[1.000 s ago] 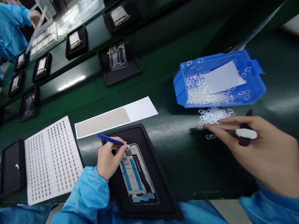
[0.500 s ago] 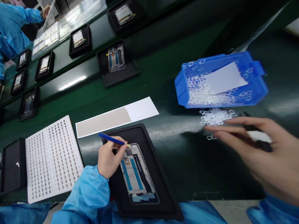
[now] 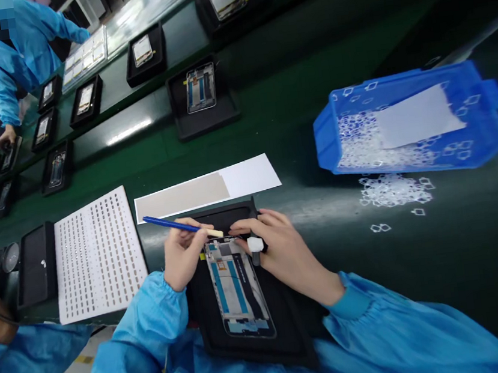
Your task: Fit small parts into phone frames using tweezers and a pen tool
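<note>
A phone frame (image 3: 239, 290) with blue strips and a dark flex cable lies in a black tray (image 3: 295, 338) at the front edge of the bench. In the fingers of my left hand (image 3: 180, 255) is a slim blue pen-like stick (image 3: 167, 222), its pale tip close to the frame's top edge. My right hand (image 3: 284, 252) is beside it, with fingertips bunched at the top right of the frame. A small white piece with a dark part (image 3: 255, 245) shows at these fingers; what the fingertips pinch is too small to tell.
A blue bin (image 3: 413, 157) of small clear rings and a white paper stands at right, with a ring pile (image 3: 392, 190) before it. A white strip card (image 3: 252, 174) lies behind the tray. Left is a dotted sheet (image 3: 97, 259); beyond, trayed phones and a co-worker (image 3: 26, 38).
My right hand has moved left from the pile of clear rings to the top of the phone frame. My left hand keeps the blue stick, now tilted flatter. The view has shifted slightly left.
</note>
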{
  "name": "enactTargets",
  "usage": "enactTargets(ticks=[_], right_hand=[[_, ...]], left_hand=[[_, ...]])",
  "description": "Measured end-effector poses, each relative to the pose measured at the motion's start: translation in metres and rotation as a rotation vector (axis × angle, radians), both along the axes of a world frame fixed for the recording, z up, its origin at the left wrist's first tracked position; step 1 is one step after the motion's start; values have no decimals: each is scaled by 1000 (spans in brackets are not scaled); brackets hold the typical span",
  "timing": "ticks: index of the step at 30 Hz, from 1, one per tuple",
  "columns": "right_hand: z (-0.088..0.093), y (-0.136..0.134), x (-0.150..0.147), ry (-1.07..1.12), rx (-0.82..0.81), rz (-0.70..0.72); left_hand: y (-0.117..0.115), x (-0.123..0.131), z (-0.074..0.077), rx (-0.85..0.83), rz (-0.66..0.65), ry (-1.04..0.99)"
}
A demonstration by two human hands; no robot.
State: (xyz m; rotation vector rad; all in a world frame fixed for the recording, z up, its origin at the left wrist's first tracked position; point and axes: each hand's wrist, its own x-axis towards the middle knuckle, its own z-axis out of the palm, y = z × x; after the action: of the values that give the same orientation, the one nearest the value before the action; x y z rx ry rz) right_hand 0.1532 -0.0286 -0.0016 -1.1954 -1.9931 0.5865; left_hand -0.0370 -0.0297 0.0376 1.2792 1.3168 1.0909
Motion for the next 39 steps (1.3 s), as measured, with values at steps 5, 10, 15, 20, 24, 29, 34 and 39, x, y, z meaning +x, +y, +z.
enactTargets(ticks=[5,10,15,20,24,29,34,39], right_hand=[[-3,-1,2,36,-26,-3],[-5,0,2,60,-35,4],[-1,-2,3,121,-60,6],[14,1,15,428,-181,-232],[22,24,28,561,-334,-388],[15,71,21,697,-390,-370],[4,104,7,568,-385,-417],[3,111,2,492,-368,-502]], left_hand=[[-7,-9,12,339,-127,395],[-15,-7,5,622,-438,1183],[-14,-4,-1,641,-506,1382],[-9,-1,14,491,-643,1432],[16,-3,24,309,-725,1364],[72,9,16,317,-523,1369],[95,22,8,240,-654,1375],[92,19,7,234,-656,1351]])
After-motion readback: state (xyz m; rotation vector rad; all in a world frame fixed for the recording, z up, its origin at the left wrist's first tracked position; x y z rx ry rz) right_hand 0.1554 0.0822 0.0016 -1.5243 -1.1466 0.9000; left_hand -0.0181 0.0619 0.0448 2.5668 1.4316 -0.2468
